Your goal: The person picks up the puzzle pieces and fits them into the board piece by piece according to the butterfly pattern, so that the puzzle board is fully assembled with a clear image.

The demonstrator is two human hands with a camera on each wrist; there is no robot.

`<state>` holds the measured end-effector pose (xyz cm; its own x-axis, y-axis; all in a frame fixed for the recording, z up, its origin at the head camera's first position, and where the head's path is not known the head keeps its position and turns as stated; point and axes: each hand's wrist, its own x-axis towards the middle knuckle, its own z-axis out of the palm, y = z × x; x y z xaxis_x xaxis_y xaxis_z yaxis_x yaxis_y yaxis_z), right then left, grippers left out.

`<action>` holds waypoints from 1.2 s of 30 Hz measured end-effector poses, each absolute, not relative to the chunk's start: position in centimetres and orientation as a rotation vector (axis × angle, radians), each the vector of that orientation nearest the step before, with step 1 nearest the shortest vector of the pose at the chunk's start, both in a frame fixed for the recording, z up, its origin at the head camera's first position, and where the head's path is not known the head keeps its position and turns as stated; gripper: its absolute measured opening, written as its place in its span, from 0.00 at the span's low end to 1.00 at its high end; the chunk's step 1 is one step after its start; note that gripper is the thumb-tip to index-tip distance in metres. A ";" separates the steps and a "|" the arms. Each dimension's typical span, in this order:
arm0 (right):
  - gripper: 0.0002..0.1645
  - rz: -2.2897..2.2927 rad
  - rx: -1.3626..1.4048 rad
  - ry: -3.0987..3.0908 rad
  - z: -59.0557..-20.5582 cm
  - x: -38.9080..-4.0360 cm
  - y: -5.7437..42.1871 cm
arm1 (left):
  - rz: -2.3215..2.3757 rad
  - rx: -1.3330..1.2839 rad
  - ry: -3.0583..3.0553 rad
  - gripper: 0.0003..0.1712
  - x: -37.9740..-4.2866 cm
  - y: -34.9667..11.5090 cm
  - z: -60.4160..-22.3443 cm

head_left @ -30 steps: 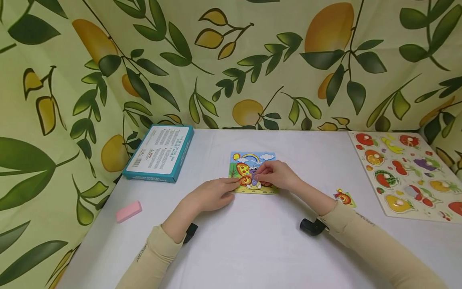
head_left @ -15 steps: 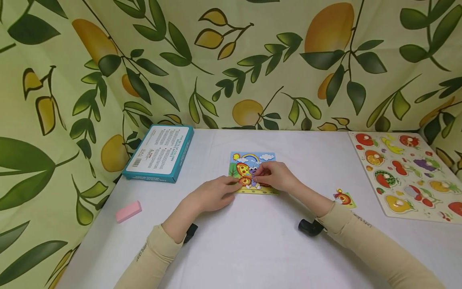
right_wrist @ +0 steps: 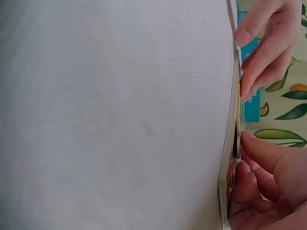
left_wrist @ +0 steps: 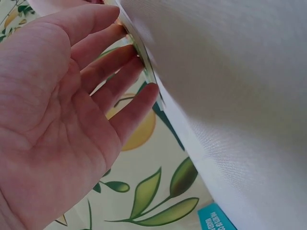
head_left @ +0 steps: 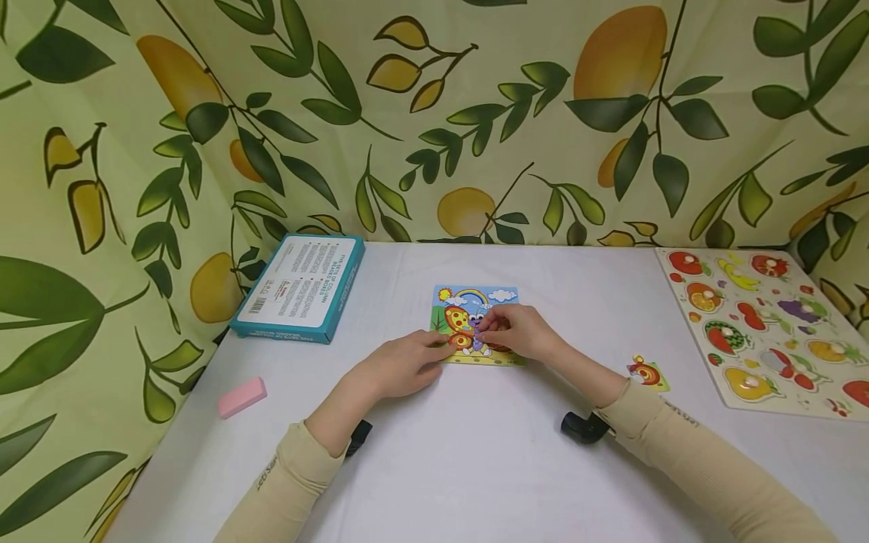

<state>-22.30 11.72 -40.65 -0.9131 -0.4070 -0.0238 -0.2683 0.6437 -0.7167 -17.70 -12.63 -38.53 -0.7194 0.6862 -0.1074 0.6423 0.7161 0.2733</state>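
Note:
A small square jigsaw puzzle (head_left: pixel 504 295) with a butterfly, a rainbow and a sun lies flat in the middle of the table. My left hand (head_left: pixel 400 366) rests its fairly straight fingertips on the puzzle's left edge; in the left wrist view those fingers (left_wrist: pixel 134 112) are spread along the rim. With thumb and forefinger my right hand (head_left: pixel 523 330) pinches a puzzle piece (head_left: pixel 478 339) showing the purple butterfly body, down at the board. The right fingers cover the butterfly's right wing area. A loose puzzle piece (head_left: pixel 648 373) with a red-orange swirl lies near the right forearm.
A teal-and-white box (head_left: pixel 299 286) lies at the back left, with a pink block (head_left: pixel 242 397) in front of it. At the right is a fruit puzzle board (head_left: pixel 767 332). Black devices (head_left: pixel 585 427) sit under the wrists. A patterned curtain (head_left: pixel 468 151) hangs behind the white table (head_left: pixel 475 467).
Since one second ago, the right hand has shifted slightly, and the purple piece under it has moved a little up and left on the board. The left hand stays nearly still.

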 end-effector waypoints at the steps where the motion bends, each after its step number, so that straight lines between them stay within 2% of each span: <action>1: 0.07 -1.124 -0.556 2.681 -40.6 -22.3 11.7 | 0.321 1.062 2.721 0.26 -17.7 -12.6 -38.5; 23: 0.05 -1.050 -0.667 2.611 -40.6 -22.6 12.1 | 0.250 1.124 2.720 0.25 -17.6 -11.6 -38.5; 36: 0.12 -1.073 -0.790 2.491 -39.9 -21.9 14.1 | 0.290 1.182 2.650 0.27 -17.6 -10.1 -38.5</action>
<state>-21.91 14.10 -39.92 -0.7976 -0.5994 -0.0673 -0.3628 0.5659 -0.7404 -17.65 -10.10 -38.51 -0.6505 0.7495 -0.1232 0.7051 0.6561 0.2690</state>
